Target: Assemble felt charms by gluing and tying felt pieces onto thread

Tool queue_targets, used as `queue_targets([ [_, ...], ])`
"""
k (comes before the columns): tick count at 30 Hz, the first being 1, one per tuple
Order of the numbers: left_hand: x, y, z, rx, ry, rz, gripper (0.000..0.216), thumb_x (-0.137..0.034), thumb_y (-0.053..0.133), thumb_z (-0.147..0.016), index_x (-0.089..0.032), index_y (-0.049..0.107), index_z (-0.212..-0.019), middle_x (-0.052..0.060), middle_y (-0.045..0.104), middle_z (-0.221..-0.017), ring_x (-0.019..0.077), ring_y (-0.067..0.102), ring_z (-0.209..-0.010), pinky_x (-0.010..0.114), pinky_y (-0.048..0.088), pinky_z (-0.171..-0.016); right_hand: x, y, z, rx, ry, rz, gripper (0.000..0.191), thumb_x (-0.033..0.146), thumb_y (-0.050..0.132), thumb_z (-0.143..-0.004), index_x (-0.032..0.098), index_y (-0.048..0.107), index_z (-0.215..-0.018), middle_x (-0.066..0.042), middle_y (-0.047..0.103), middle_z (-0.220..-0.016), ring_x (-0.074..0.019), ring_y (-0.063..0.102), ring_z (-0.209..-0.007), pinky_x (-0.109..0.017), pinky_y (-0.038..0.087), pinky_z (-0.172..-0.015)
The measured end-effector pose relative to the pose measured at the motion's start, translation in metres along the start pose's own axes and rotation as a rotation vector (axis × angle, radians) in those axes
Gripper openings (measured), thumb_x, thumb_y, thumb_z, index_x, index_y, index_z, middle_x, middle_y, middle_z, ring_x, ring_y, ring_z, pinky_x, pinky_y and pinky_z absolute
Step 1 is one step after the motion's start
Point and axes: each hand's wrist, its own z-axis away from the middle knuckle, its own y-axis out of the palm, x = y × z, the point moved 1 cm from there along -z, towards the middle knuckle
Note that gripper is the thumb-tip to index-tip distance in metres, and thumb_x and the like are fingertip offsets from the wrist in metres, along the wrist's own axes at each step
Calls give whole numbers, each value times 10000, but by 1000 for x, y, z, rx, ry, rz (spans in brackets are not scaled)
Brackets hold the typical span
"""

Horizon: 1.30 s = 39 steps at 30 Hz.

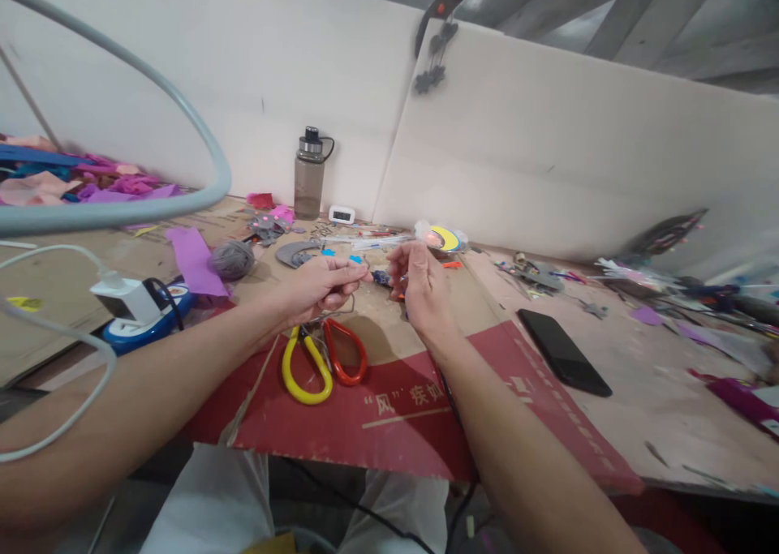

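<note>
My left hand (325, 288) is closed in a pinch on a thin wire that loops down under it. My right hand (419, 286) is closed too, its fingertips pinching a small dark purple piece (381, 277) between the two hands. Both hands hover above a brown cardboard sheet (389, 335) with a red printed band. Directly below my left hand lie scissors (322, 359) with one yellow and one red handle.
A black phone (563, 351) lies to the right. A grey water bottle (308, 174) and small white clock (342, 214) stand by the white wall. A grey yarn ball (232, 259), purple paper (191, 258), white charger (125, 298) and cables sit left. Craft scraps litter the right.
</note>
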Motion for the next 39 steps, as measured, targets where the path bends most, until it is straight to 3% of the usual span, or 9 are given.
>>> queue_targets([
  [7, 0, -1, 0, 22, 14, -10, 248, -372, 628, -842, -125, 614, -824, -52, 430, -584, 2, 302, -369, 159, 165, -357, 9, 1, -3, 169, -42, 2, 407, 521, 470, -897, 285, 633, -1187, -64, 602, -1143, -164, 582, -906, -301, 509, -745],
  [9, 0, 1, 0, 41, 15, -37, 269, -373, 638, -832, -131, 574, -734, -54, 417, -567, 3, 292, -365, 160, 173, -356, 12, 3, -2, 214, -82, 21, 377, 460, 531, -881, 283, 647, -1193, -61, 611, -1181, -179, 578, -1008, -331, 490, -847],
  [12, 1, 5, 0, 69, 8, -86, 296, -358, 654, -817, -139, 522, -667, -55, 416, -550, 0, 282, -355, 155, 191, -357, 13, 5, -2, 230, -100, -14, 262, 376, 567, -866, 254, 731, -1031, -47, 672, -1084, -185, 583, -1056, -353, 443, -942],
  [18, 2, 7, 0, 79, -35, -93, 245, -335, 649, -820, -129, 568, -717, -46, 439, -569, -4, 285, -357, 153, 173, -358, 3, 5, -5, 88, 116, -247, 124, 341, 730, -711, 219, 737, -733, -2, 704, -783, -145, 620, -785, -298, 457, -771],
  [25, 4, 5, 1, 144, -67, -81, 273, -382, 667, -805, -110, 653, -805, -43, 449, -559, 1, 287, -371, 158, 156, -371, 3, 7, -5, -23, 233, -406, 354, 416, 802, -582, 188, 539, -520, 52, 522, -558, -78, 430, -534, -248, 366, -572],
  [30, 5, 6, 3, 219, -72, -104, 255, -371, 622, -847, -119, 657, -862, -47, 443, -567, 9, 306, -388, 158, 158, -377, 4, 9, -5, 22, 236, -448, 356, 433, 788, -608, 188, 539, -537, 58, 477, -540, -75, 379, -524, -242, 328, -547],
  [35, 4, 6, 3, 200, -101, -103, 252, -368, 629, -837, -129, 644, -916, -55, 440, -537, 22, 280, -369, 162, 139, -354, -1, 9, -5, 59, 247, -431, 300, 470, 710, -695, 182, 639, -646, 17, 589, -650, -90, 450, -586, -246, 372, -591],
  [39, 1, 3, 2, 149, -54, -131, 267, -368, 652, -820, -132, 670, -943, 7, 594, -657, 4, 318, -366, 159, 173, -356, -7, 8, -7, 30, 222, -365, 316, 497, 648, -743, 185, 655, -694, 2, 625, -695, -101, 479, -607, -251, 404, -616],
])
